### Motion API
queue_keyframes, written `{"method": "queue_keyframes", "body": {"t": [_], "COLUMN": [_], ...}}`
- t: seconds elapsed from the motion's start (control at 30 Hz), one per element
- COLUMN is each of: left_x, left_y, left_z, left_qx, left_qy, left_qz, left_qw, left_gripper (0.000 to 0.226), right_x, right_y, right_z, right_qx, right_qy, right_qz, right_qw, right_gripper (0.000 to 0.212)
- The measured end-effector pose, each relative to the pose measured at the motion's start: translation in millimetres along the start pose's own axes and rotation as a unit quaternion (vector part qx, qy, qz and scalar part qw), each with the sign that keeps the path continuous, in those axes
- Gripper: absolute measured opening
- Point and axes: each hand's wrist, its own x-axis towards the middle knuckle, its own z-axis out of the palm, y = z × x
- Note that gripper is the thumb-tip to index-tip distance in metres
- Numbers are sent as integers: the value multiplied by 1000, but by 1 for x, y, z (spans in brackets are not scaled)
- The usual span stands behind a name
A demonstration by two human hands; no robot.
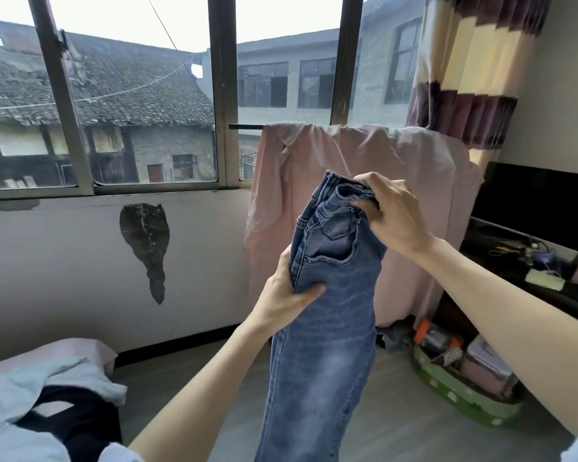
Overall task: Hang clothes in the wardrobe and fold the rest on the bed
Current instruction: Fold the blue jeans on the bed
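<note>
Both hands grip the jeans (327,295), right hand (392,216) at waistband, left hand (286,295) lower. Looks mid-fold; next, lay them on the bed (90,351).

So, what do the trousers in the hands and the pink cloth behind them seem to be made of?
The jeans look like blue denim: faded, whitish patches on the leg, stitched seams, a pocket with a small rivet. The left hand and right hand grip them. The pink cloth seems a thin, matte woven fabric, perhaps cotton; it drapes in soft wrinkles. Its exact fibre cannot be told.
</note>
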Motion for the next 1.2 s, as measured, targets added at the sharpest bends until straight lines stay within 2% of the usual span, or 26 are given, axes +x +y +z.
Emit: {"method": "queue_keyframes", "body": {"t": [0.07,0.13,0.17,0.23,0.3,0.33,0.37,0.47,0.53,0.6,0.63,0.67,0.7,0.73,0.77,0.8,0.83,0.87,0.9,0.97,1.03,1.1,1.13,1.2], "left_x": [-5,-10,-12,-18,-18,-20,-22,-32,-41,-56,-60,-69,-77,-86,-97,-108,-120,-132,-145,-170,-189,-223,-230,-267], "left_y": [-2,-10,-12,-6,6,16,25,42,42,45,47,49,50,50,52,54,56,59,62,69,79,96,101,119], "left_z": [3,1,0,-4,-9,-12,-16,-24,-29,-34,-37,-40,-43,-45,-50,-56,-63,-70,-79,-96,-112,-136,-142,-169], "left_qx": [84,91,74,3,-61,-52,-22,92,74,25,19,31,50,62,70,70,68,70,82,135,190,234,234,237], "left_qy": [34,8,-14,-42,-5,33,76,213,248,274,271,276,278,287,305,323,335,347,361,393,421,476,492,535], "left_qz": [2,-14,-19,-13,-8,2,17,54,34,10,9,7,2,-6,-15,-22,-28,-37,-46,-58,-57,-59,-57,-48], "left_qw": [996,996,997,999,998,998,997,971,965,961,962,961,959,956,950,944,939,934,928,908,885,845,837,809], "left_gripper": [28,9,8,32,54,58,53,16,5,5,8,9,9,9,7,4,3,3,5,7,7,2,5,19], "right_x": [-2,-9,-14,-22,-27,-28,-30,-36,-39,-45,-50,-55,-61,-69,-74,-77,-78,-76,-72,-60,-47,-32,-26,-7], "right_y": [-2,0,1,0,-8,-14,-20,-40,-52,-64,-68,-73,-75,-75,-79,-87,-99,-113,-133,-174,-210,-262,-273,-327], "right_z": [3,7,11,20,29,35,41,54,61,66,65,67,71,75,83,90,96,101,107,116,119,116,114,111], "right_qx": [-30,-45,-42,-12,38,66,85,122,125,238,346,486,612,699,743,759,762,755,745,706,674,696,702,718], "right_qy": [-7,-19,-17,-4,-3,-8,-9,17,34,14,-8,-47,-91,-140,-191,-231,-258,-273,-268,-238,-231,-246,-246,-261], "right_qz": [0,15,18,22,8,-8,-29,-69,-20,91,171,252,310,341,344,334,326,326,333,335,312,267,248,192], "right_qw": [1000,999,999,1000,999,998,996,990,991,967,923,836,722,613,542,508,497,498,512,577,628,620,621,616], "right_gripper": [40,43,41,32,23,22,22,19,35,65,83,99,108,107,97,89,83,74,56,19,16,15,15,15]}}
